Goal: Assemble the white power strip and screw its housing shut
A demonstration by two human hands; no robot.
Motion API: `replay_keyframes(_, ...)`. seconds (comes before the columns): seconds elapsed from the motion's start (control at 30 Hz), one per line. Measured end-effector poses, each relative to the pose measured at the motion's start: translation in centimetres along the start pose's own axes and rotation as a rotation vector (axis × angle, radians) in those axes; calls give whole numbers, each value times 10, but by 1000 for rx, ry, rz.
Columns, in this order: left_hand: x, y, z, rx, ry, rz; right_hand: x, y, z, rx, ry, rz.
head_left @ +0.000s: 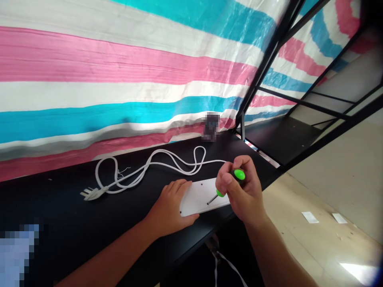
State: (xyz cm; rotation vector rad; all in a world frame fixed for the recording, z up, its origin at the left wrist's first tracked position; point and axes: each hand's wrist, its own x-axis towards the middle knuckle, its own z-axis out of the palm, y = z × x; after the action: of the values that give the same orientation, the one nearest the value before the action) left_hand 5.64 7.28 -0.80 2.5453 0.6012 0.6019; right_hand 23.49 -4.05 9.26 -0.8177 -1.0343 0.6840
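In the head view, the right hand (243, 192) closes around a green-handled screwdriver (239, 174), its tip on a white plastic casing (203, 196). The open left hand (172, 209) rests on the casing, which lies on the black surface (60, 211). A white cord (155, 161) with a plug (92, 194) loops at nine o'clock.

Black tabletop (60, 211) | white coiled power cord (155, 167) | pronged plug (92, 194) | white plastic casing (200, 197) | blurred object (211, 126)
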Motion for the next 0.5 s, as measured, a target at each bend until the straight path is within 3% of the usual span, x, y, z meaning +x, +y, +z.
replay_keyframes(0.17, 0, 0, 2, 7, 1, -3, 1, -2, -2, 3, -86, 87)
replay_keyframes(0.37, 2, 1, 1, 7, 0, -1, 3, 4, 1, 10, 75, -17)
replay_keyframes(0.5, 2, 0, 1, 7, -5, -4, -1, 3, 3, 76, 49, 36)
